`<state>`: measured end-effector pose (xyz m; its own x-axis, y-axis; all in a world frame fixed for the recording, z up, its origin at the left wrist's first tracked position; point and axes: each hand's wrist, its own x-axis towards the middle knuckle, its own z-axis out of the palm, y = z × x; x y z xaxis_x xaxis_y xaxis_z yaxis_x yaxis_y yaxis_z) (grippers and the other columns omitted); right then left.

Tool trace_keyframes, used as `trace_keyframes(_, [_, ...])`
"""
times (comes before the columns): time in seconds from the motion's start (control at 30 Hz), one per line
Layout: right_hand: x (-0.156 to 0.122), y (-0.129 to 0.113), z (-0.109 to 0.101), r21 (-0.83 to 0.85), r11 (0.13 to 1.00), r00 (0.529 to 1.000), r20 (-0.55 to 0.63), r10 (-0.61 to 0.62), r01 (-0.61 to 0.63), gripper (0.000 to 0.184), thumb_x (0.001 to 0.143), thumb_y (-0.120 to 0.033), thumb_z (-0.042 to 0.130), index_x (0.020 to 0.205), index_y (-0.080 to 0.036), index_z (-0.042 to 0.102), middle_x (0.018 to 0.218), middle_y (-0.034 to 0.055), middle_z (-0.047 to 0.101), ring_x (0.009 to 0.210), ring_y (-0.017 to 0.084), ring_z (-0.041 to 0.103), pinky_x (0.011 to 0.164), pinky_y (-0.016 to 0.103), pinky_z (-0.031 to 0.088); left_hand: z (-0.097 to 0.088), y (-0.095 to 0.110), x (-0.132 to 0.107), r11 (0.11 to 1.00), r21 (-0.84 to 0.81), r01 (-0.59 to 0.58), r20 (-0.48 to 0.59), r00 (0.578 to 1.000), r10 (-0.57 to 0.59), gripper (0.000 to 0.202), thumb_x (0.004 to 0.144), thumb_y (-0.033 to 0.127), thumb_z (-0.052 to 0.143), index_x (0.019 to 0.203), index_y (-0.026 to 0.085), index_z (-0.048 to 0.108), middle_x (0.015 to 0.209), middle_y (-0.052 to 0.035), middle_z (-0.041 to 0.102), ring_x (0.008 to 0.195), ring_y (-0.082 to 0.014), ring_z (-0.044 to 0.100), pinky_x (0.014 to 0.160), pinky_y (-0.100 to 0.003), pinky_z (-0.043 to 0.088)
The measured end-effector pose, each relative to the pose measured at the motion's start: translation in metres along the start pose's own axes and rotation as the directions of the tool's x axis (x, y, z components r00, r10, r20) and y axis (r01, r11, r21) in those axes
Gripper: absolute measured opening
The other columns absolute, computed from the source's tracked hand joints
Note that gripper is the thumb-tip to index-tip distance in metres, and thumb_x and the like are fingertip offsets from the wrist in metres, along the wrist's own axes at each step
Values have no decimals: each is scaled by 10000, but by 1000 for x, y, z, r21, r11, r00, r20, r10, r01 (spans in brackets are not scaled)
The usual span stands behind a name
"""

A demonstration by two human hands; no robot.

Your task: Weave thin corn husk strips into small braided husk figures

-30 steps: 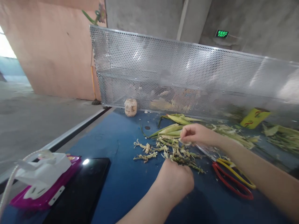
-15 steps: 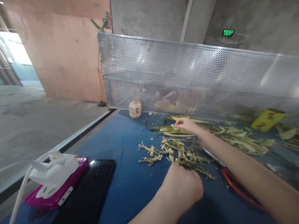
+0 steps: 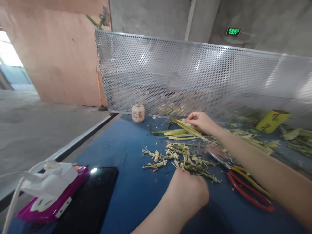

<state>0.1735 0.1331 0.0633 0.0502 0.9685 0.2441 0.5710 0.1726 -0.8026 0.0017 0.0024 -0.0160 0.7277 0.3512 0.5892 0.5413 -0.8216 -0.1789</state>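
Observation:
My right hand (image 3: 200, 120) reaches to the far side of the blue table (image 3: 126, 152) and its fingers are closed on long green leaf strips (image 3: 181, 130) lying there. My left hand (image 3: 188, 192) rests near me as a fist at the edge of a pile of small woven leaf pieces (image 3: 180, 158); what its fingers hold is hidden. Red and yellow scissors (image 3: 246, 187) lie on the table to the right of the pile, under my right forearm.
A perforated metal screen (image 3: 195, 81) stands along the table's back edge, with a small jar (image 3: 138, 112) and a yellow container (image 3: 272, 121) in front of it. A black tablet (image 3: 90, 198) and a magenta-and-white device (image 3: 50, 193) lie at the near left. More leaf scraps (image 3: 251, 143) spread to the right.
My right hand moved from the woven pile away to the far leaf strips and closed on them. My left hand stayed by the pile.

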Motion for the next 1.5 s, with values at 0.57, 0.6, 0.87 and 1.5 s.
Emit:
trace_keyframes(0.57, [30,49,33,40,983,981,-59,184,-182,226,831,-278,493,982,-118,542,947,46,574,788,126,570,658,298,491,2,-1,2,999,-14,-47,-29,998,47,201,668,191,629,507,141,520,384,-13,526,324,-172,505,332,-280,396])
trace_keyframes(0.6, [32,47,32,38,986,983,-84,166,-163,217,827,-271,498,972,-116,542,938,45,575,783,124,570,655,294,493,2,-1,2,999,-16,-43,-26,999,42,198,668,188,628,509,141,520,386,-13,527,325,-172,506,331,-280,396])
trace_keyframes(0.87, [-1,21,-6,-91,995,998,-29,50,-52,127,649,-235,644,642,-141,558,520,-31,547,428,62,494,480,207,464,0,-1,1,998,-33,-50,18,999,51,204,703,192,592,517,142,522,389,-19,526,338,-179,514,342,-286,400])
trace_keyframes(1.5, [-129,45,-71,-644,695,924,-374,79,-320,84,710,-205,515,653,-196,577,689,21,627,617,158,556,535,244,336,-4,-1,4,985,80,-151,57,988,147,263,799,198,446,551,162,526,423,-15,554,386,-200,547,392,-294,382])
